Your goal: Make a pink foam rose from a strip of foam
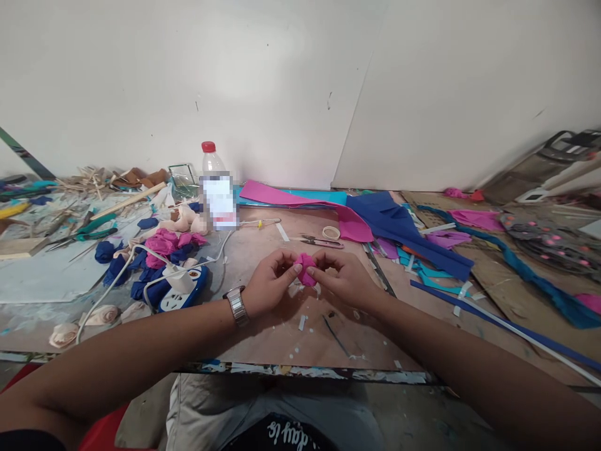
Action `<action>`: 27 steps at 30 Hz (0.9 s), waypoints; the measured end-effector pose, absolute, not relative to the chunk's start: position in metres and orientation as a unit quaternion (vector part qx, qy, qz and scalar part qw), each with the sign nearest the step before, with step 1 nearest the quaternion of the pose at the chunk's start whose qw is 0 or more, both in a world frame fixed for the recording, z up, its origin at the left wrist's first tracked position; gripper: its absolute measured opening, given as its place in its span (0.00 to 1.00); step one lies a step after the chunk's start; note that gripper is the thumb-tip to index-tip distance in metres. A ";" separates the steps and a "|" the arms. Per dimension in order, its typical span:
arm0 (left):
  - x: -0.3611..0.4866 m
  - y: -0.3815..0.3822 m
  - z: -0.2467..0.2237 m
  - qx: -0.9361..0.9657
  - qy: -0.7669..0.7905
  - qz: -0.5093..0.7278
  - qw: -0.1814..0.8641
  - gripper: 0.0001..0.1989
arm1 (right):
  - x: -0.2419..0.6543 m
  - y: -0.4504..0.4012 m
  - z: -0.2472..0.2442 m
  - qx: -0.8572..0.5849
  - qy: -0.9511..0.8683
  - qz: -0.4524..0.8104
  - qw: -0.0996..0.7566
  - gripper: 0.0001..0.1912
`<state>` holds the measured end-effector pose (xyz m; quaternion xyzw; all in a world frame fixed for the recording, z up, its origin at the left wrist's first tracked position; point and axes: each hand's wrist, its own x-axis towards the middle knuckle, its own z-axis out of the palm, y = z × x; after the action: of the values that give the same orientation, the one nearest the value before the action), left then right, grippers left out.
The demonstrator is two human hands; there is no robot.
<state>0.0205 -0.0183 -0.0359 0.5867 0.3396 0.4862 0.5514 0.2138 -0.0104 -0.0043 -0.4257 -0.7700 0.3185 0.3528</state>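
Observation:
In the head view, a small pink crepe paper flower is held just above the table's middle. My left hand, with a metal watch at the wrist, pinches its left side between thumb and bent fingers. From the right, my right hand pinches the other side, thumb in front. Behind the hands lie small scissors and a beige ring, perhaps a roll of tape. A pink paper strip stretches across a light blue sheet and a dark blue sheet further back.
Left of my arm are a power strip with a white cable, blue and pink paper flowers, and cream rosettes. A phone leans on a red-capped bottle. Green-handled pliers lie far left; paper scraps and cardboard cover the right.

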 end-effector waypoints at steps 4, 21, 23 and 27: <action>0.019 -0.018 -0.035 0.609 0.358 0.481 0.520 0.21 | 0.214 -0.010 -0.006 -0.424 -0.769 0.323 0.353 0.12; 0.021 -0.020 -0.036 0.572 0.334 0.516 0.544 0.18 | 0.214 -0.009 -0.009 -0.408 -0.743 0.342 0.406 0.11; 0.020 -0.020 -0.035 0.571 0.335 0.514 0.546 0.18 | 0.213 -0.009 -0.008 -0.396 -0.743 0.345 0.414 0.09; 0.021 -0.020 -0.033 0.566 0.329 0.512 0.556 0.19 | 0.213 -0.010 -0.007 -0.386 -0.750 0.344 0.412 0.08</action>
<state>0.0206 -0.0204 -0.0334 0.5656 0.3295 0.5122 0.5561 0.2133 -0.0098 -0.0067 -0.3864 -0.7499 0.3442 0.4121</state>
